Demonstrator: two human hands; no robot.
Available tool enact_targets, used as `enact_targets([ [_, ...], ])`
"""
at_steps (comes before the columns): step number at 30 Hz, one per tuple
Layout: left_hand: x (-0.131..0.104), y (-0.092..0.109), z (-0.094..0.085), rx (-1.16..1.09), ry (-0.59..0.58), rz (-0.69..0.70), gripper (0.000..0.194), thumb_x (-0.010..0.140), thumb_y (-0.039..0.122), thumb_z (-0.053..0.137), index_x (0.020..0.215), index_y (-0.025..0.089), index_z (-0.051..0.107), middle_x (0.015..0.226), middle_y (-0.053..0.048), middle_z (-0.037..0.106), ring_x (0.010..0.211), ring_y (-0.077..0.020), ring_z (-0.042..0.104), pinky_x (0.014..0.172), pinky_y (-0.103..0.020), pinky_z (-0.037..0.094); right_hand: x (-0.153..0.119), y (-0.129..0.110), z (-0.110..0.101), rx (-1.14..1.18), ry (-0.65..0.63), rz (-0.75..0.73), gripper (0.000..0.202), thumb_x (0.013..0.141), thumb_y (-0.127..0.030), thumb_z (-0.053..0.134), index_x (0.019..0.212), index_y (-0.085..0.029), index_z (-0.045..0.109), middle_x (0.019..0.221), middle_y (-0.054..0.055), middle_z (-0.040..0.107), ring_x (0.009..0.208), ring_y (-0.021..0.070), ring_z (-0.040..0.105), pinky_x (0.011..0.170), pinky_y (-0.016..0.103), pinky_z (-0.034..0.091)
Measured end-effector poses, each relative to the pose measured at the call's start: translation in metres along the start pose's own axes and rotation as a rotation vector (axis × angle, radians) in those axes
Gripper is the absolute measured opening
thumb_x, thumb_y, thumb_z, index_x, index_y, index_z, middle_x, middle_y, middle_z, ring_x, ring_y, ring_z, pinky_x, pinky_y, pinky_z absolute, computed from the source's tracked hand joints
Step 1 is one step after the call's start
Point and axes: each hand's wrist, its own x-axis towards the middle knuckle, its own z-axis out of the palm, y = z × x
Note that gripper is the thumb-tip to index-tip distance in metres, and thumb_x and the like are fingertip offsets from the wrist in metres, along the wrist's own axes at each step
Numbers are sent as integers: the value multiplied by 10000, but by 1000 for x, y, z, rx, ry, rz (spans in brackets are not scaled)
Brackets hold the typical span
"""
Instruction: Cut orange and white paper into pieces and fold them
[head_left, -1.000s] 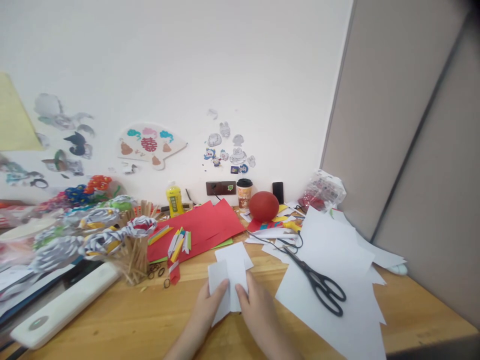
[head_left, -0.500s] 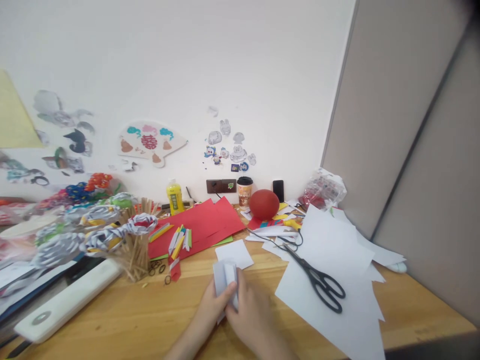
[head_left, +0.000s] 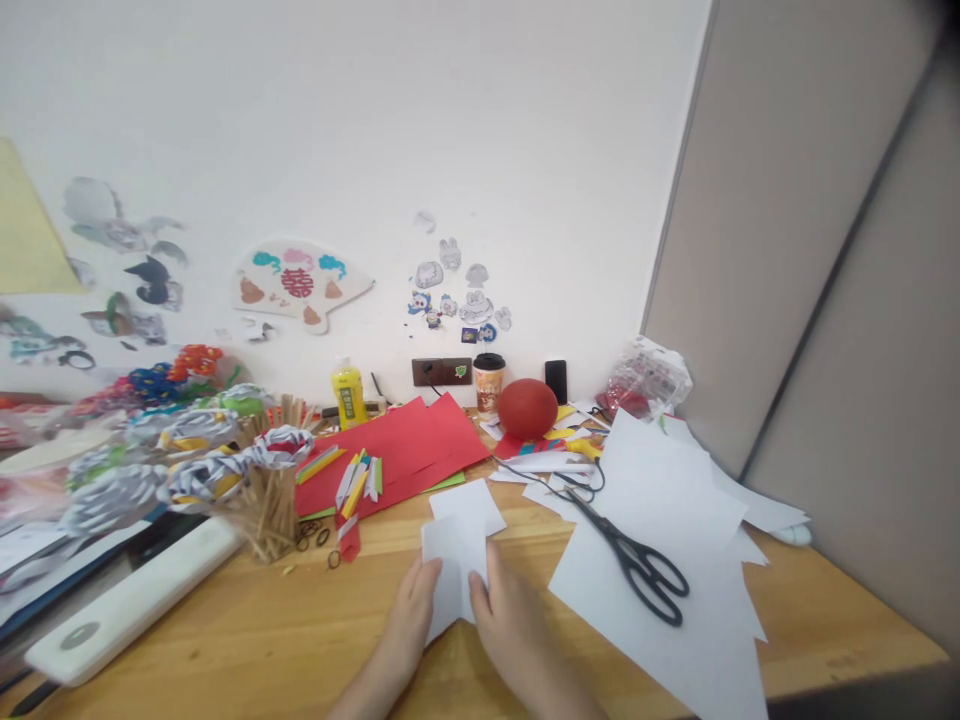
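A creased sheet of white paper [head_left: 452,575] is held up between my two hands, partly opened along a fold down its middle. My left hand [head_left: 409,615] grips its left edge, thumb on the near face. On the opposite edge, my right hand [head_left: 504,610] pinches it the same way; the fingers behind the sheet are hidden. Just beyond, another small white piece of paper [head_left: 480,500] lies flat on the wooden table [head_left: 300,640]. To the right, black-handled scissors [head_left: 630,555] rest on large white sheets [head_left: 697,600].
Red paper [head_left: 420,445] with small folded strips [head_left: 360,485] lies at the back. A bundle of wooden sticks [head_left: 270,510] stands left, near a long white tool [head_left: 135,600]. A red balloon-like ball [head_left: 528,408], a lidded cup [head_left: 489,385] and a yellow bottle [head_left: 349,395] line the wall.
The folded paper has been spread wider. My hands have moved apart, from close together around it to one at each side edge.
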Motion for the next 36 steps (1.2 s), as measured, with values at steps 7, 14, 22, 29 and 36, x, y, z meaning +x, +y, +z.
enact_targets([
  [7,4,4,2,209,-260,253,238,714,351,599,898,221,677,981,-55,693,963,-251,595,893,-321,424,5,1,-14,-53,35,-160,325,791,-98,410,1048,-170,597,928,90,651,863,220,600,739,292,434],
  [14,0,2,1,498,-367,360,255,857,346,402,821,220,620,820,-31,688,780,-202,614,745,-286,467,2,7,-7,-147,-71,-75,273,884,-209,351,888,-168,621,828,90,658,768,206,607,649,268,396],
  [22,-1,6,0,335,-309,121,344,779,489,488,800,179,634,761,-56,708,709,-245,642,648,-314,502,0,11,-27,478,-252,108,392,895,-411,377,967,-127,637,852,99,679,785,216,615,718,307,436],
  [29,-17,20,4,3,-268,-298,544,636,584,627,943,137,598,702,-76,714,622,-255,652,587,-341,526,-2,16,-44,1077,-482,279,467,752,-468,610,1035,-96,618,897,93,682,832,224,618,846,369,428],
  [36,-5,28,-5,308,-133,-5,401,676,526,522,768,151,631,802,-102,716,821,-296,647,782,-376,505,0,30,-93,-234,38,224,236,893,-242,394,915,-157,613,913,106,643,882,249,567,758,353,411],
])
